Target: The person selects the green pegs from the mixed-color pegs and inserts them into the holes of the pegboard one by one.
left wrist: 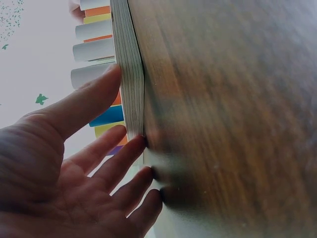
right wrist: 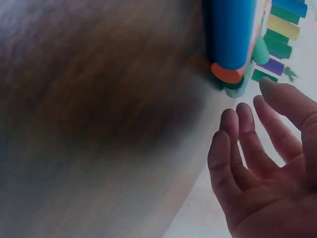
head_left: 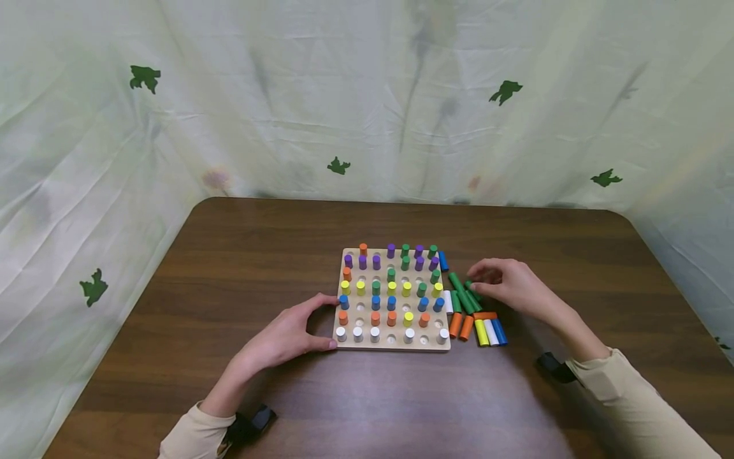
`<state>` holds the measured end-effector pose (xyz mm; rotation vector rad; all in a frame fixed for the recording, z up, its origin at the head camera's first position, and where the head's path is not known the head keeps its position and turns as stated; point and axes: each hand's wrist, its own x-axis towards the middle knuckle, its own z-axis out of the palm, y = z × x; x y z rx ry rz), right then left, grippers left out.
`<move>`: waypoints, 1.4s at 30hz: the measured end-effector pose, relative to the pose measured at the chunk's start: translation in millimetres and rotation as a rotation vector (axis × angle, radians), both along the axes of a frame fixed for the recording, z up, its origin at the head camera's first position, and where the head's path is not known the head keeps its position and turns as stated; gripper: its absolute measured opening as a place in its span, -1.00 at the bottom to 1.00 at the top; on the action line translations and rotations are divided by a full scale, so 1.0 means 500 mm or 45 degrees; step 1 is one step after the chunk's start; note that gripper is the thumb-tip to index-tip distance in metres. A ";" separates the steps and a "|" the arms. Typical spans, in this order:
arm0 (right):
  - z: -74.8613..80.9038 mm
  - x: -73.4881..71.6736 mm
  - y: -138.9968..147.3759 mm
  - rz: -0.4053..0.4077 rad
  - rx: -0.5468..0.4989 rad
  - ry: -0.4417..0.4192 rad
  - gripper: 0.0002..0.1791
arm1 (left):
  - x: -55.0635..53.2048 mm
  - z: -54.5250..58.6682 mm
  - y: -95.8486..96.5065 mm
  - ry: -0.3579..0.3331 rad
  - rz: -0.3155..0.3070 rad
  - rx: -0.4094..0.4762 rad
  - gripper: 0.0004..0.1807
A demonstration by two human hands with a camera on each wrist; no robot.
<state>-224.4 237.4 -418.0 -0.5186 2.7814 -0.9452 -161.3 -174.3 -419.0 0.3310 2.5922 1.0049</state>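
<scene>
My left hand point(head_left: 289, 331) rests at the left side of a wooden pegboard point(head_left: 383, 345), thumb by the front corner and fingertips along the edge. In the left wrist view the thumb point(left wrist: 84, 106) touches the board's side point(left wrist: 130, 74). Coloured pegs stand in rows on the board, among them white point(head_left: 374, 335), yellow point(head_left: 392, 289) and purple point(head_left: 376, 262) ones. To the right, my right hand point(head_left: 513, 287) hovers over loose green pegs point(head_left: 460, 292), fingers bent and fingertips close to them. In the right wrist view a gap shows between thumb and fingers point(right wrist: 245, 124), with nothing held.
Loose pegs lie along the board's right side: orange point(head_left: 466, 327), yellow point(head_left: 481, 333), white point(head_left: 491, 332) and blue point(head_left: 500, 332). One blue peg point(head_left: 443, 261) lies by the far right corner. A pale curtain point(head_left: 367, 95) surrounds the brown table point(head_left: 258, 242).
</scene>
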 end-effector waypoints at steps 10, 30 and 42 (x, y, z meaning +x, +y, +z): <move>-0.012 -0.012 -0.005 -0.017 0.024 -0.027 -0.81 | 0.000 0.003 0.001 -0.008 0.010 -0.009 -0.27; -0.007 -0.018 -0.009 0.051 0.030 -0.027 -0.72 | -0.001 -0.005 0.002 -0.001 0.001 -0.003 -0.27; 0.008 -0.007 -0.028 0.029 -0.068 0.078 -0.74 | -0.001 -0.004 0.002 -0.018 0.003 -0.002 -0.27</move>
